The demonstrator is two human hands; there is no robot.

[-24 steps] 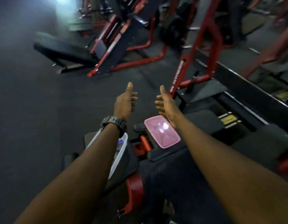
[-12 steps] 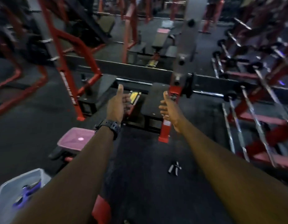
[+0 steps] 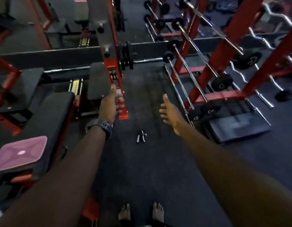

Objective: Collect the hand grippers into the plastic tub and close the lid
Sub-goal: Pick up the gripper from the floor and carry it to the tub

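A black hand gripper (image 3: 141, 136) lies on the dark rubber floor, straight ahead between my two outstretched arms. My left hand (image 3: 111, 104), with a black watch on its wrist, is held out empty, thumb up and fingers loosely curled, above and left of the gripper. My right hand (image 3: 169, 111) is open with fingers spread, above and right of it. Neither hand touches it. The pink tub lid (image 3: 21, 153) rests on a black bench pad at the left. The plastic tub is out of view.
A red machine upright (image 3: 116, 76) stands just beyond my left hand. A red rack of barbells (image 3: 199, 82) and a dark mat (image 3: 237, 126) fill the right side. Black bench pads (image 3: 48, 118) stand at the left. My bare feet (image 3: 141, 213) show at the bottom.
The view has swung right: the tub with a blue gripper inside has left the frame, the pink lid has slid to the left edge, and the floor gripper is now centred and closer.
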